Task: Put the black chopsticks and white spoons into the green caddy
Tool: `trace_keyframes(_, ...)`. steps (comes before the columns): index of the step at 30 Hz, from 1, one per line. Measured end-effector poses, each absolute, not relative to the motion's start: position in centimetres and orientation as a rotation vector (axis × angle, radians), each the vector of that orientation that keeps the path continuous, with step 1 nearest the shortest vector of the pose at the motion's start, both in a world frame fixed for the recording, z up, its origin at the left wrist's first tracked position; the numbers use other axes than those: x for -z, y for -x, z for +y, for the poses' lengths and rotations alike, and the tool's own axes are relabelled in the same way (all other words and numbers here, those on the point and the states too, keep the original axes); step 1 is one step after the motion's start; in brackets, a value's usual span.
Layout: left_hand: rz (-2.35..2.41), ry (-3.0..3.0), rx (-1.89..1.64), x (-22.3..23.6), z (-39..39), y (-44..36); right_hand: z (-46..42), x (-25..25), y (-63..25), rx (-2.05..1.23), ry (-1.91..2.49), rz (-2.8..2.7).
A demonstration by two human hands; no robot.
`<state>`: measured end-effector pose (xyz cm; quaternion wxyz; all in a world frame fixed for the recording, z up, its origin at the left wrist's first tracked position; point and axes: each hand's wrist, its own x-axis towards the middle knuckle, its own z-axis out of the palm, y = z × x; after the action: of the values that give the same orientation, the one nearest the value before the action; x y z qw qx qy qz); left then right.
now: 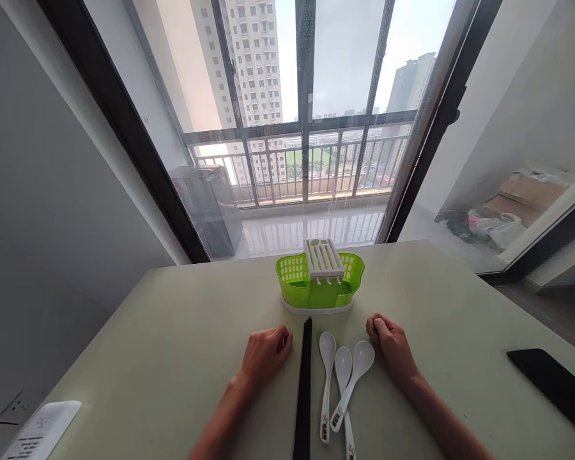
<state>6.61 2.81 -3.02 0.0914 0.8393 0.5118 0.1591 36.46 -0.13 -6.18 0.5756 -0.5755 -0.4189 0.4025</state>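
Observation:
My left hand (267, 350) rests on the table, fingers curled closed with nothing seen in them, just left of a bundle of black chopsticks (305, 383). My right hand (387, 335) lies in a loose fist, holding nothing that I can see, beside the bowl of the rightmost spoon. Three white spoons lie between the chopsticks and that hand: the left spoon (327, 348) on its own, the middle spoon (344, 364) partly under the handle of the right spoon (363, 358). Behind them stands a green utensil basket (294, 291) with a white slotted rack (324, 259) across its middle.
The pale table (191, 332) carries a dark flat object (553, 386) at its right edge and a white printed sheet (45, 428) at lower left. Beyond the far edge is a window (311, 128). Cardboard and bags (508, 217) lie on the right past the table.

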Motion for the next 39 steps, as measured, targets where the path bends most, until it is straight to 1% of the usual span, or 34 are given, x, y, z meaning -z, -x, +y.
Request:
trace_keyframes(15, 1.501, -2.508, -0.488, 3.0, 2.3, -6.7, 0.0, 7.4, -36.9, -0.925, 1.374, -1.031)
trace_keyframes(33, 1.554, -2.473, -0.487, 3.4, 2.3, -6.8, -0.6, 6.7, -36.4, -0.926, 1.452, -1.148)
trace_keyframes(39, 1.532, -2.465, -0.496, 3.8, 2.5, -6.5, -0.4, 6.8, -36.1, -0.882, 1.512, -1.19)
